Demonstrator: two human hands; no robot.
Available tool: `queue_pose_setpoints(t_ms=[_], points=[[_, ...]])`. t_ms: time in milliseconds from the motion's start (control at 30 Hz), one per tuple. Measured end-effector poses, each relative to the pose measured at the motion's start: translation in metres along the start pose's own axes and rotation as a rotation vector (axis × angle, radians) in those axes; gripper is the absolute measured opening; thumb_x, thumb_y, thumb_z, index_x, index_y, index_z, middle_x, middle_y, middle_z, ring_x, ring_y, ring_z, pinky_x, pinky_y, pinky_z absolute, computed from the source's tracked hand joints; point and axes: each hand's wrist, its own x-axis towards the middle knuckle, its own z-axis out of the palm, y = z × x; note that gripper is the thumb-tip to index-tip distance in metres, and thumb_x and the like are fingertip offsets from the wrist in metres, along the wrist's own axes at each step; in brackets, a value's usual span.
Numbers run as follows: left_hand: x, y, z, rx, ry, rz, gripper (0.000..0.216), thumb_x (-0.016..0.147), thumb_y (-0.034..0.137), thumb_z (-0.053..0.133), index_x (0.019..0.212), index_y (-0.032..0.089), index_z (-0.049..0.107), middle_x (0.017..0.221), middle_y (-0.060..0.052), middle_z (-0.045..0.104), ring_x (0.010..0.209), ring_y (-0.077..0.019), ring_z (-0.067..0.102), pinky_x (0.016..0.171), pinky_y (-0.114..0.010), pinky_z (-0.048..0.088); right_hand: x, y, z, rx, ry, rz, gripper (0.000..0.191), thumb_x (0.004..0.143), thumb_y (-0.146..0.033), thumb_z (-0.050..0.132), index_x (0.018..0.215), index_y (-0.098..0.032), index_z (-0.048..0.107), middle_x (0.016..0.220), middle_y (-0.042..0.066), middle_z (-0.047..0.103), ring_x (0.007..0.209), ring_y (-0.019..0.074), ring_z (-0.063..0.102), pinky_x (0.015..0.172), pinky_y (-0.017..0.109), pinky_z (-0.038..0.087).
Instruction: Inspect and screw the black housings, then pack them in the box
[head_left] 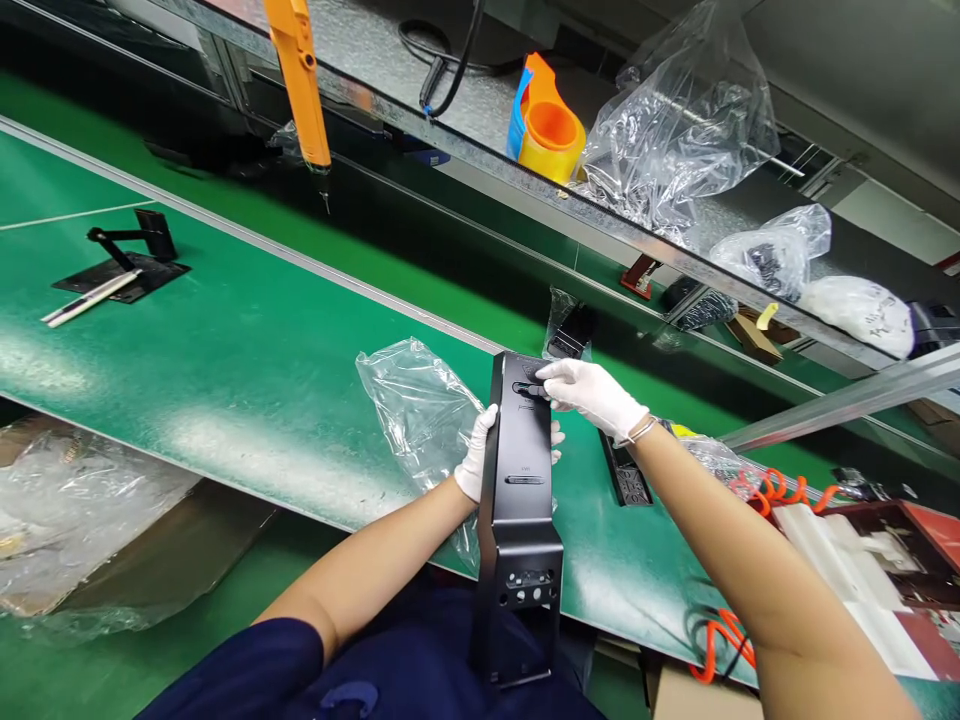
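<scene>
Head view. The black housing [523, 450] sits directly before me, between my hands; its long axis runs away from my torso, across the near edge of the counter [262, 350]. Its far end is over the green surface and its near end is just in front of my shirt. The left hand [475, 455] grips it from the left side, thumb at the edge; gloved fingers show past the opposite edge, so I judge them wrapped beneath. The right hand [576, 390] is nearer the far end, fingers drawn together at the upper slot [529, 389]; I cannot make out whether a small part is pinched there. The lower slot [524, 480] is untouched.

Containers: a clear bag [412, 400] lies on the counter just left of the housing, partly behind it. Beyond the far end, a second bag [559, 305] lies around a black part [574, 332]. On the shelf [360, 25], a large bag [682, 130] stands upright, a round bag [780, 250] has dark contents, and a white bag [859, 310] carries handwriting, contents not legible through it.
</scene>
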Motion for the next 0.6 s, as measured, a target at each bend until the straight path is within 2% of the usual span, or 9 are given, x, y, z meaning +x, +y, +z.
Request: queue_pose_setpoints(t_ms=[233,433,600], points=[[0.001,0.000,-0.006,-0.020,0.013,-0.006,0.081,0.089,0.063,0.059,0.146,0.006,0.055,0.131,-0.022,0.073,0.120,-0.0344,0.071,0.109,-0.050,0.049,0.010,-0.003,-0.001,-0.165,0.002,-0.069,0.031,0.094,-0.017,0.056,0.122,-0.009,0.067,0.097,0.005,0.067,0.066,0.0000,0.057,0.063,0.007,0.048],[0.002,0.000,-0.008,-0.061,0.018,-0.028,0.085,0.087,0.064,0.060,0.147,0.005,0.051,0.130,-0.022,0.073,0.120,-0.0340,0.071,0.109,-0.050,0.049,0.009,-0.009,0.006,-0.051,-0.022,0.032,0.027,0.094,-0.012,0.054,0.119,-0.007,0.065,0.094,0.005,0.067,0.061,-0.0001,0.054,0.059,0.009,0.046],[0.004,0.002,-0.009,-0.049,0.030,-0.040,0.077,0.087,0.064,0.059,0.139,0.007,0.059,0.126,-0.021,0.075,0.116,-0.0327,0.073,0.105,-0.048,0.053,0.009,-0.011,0.008,-0.007,-0.034,0.104,0.030,0.096,-0.007,0.046,0.122,-0.007,0.060,0.086,0.004,0.065,0.063,0.0018,0.057,0.062,0.010,0.048]])
